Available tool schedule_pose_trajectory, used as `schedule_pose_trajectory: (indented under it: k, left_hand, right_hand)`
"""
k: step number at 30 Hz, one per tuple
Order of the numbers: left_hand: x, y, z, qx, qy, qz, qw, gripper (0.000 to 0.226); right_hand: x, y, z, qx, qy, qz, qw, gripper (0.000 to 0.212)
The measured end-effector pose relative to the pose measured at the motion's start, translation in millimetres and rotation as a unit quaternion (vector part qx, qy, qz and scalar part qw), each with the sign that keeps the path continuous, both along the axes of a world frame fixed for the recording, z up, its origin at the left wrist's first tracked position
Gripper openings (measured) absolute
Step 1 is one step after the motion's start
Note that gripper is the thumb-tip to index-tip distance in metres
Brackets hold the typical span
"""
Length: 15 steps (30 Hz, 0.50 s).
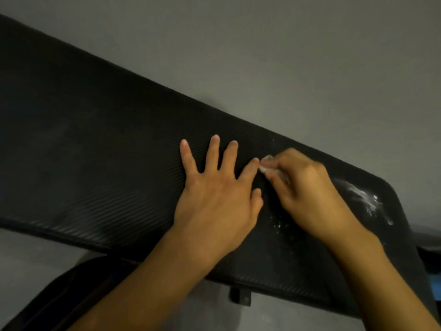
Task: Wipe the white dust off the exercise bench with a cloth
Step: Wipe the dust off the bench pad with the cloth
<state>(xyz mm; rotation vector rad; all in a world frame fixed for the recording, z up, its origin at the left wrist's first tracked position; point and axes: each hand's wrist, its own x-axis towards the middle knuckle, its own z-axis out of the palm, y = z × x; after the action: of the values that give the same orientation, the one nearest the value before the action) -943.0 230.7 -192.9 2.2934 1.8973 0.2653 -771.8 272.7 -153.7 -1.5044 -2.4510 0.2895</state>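
A long black padded exercise bench [95,144] with a fine ribbed texture runs from upper left to lower right. My left hand [214,197] lies flat on its pad, fingers spread. Just to its right, my right hand [307,189] presses a small white cloth [265,164] onto the pad; only a bit of the cloth shows past my fingertips, close to my left index finger. A streak of white dust [365,197] sits near the bench's right end, and small white specks [278,223] lie below my right hand.
A grey floor [286,56] surrounds the bench. A dark bracket [239,296] hangs under the bench's near edge. A black curved frame part [71,283] shows at lower left, and another dark part [429,254] sits at the right edge.
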Motion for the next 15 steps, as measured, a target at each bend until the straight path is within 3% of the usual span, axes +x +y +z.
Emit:
schedule_pose_trajectory:
  k: [4,10,15]
  left_hand:
    - [-4,0,-2,-0.004,0.002,0.007,1.000,0.067]
    - [0,2,8,-0.043,0.001,0.028,0.999,0.061]
    - [0,2,8,-0.045,-0.010,0.022,0.999,0.056]
  right_hand:
    - [13,17,4,-0.023,0.001,0.037,0.999,0.027]
    - [8,85,-5,0.003,0.009,0.008,1.000,0.024]
    - [19,39,8,-0.073,0.024,0.068,0.995,0.023]
